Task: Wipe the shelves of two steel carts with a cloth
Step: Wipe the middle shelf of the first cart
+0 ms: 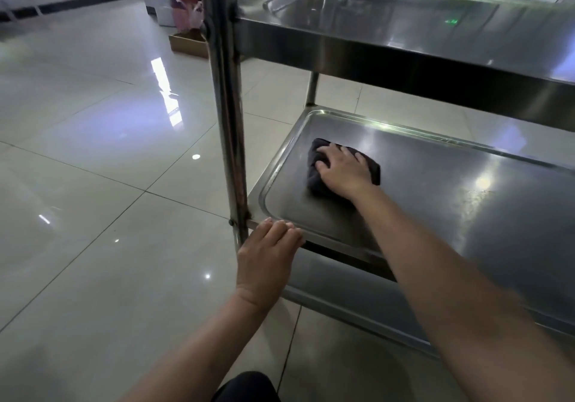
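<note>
Presently the right hand [343, 173] lies flat, fingers spread, pressing a dark cloth [314, 177] onto the lower shelf [435, 202] of a steel cart [225, 96], near that shelf's left end. The left hand [266, 258] rests on the shelf's front rim beside the corner post, fingers straight and together, gripping nothing. An upper shelf [389, 37] sits above; the floor [93, 152] is glossy tile.

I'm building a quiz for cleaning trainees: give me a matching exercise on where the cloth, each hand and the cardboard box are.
Things:
1 cloth
2 left hand
3 right hand
4 cardboard box

Places:
A on the floor behind the cart
B pressing on the cloth
C resting on the lower shelf's front rim
D lying on the lower shelf

Pairs: 1-D, 2-C, 3-B, 4-A
</note>
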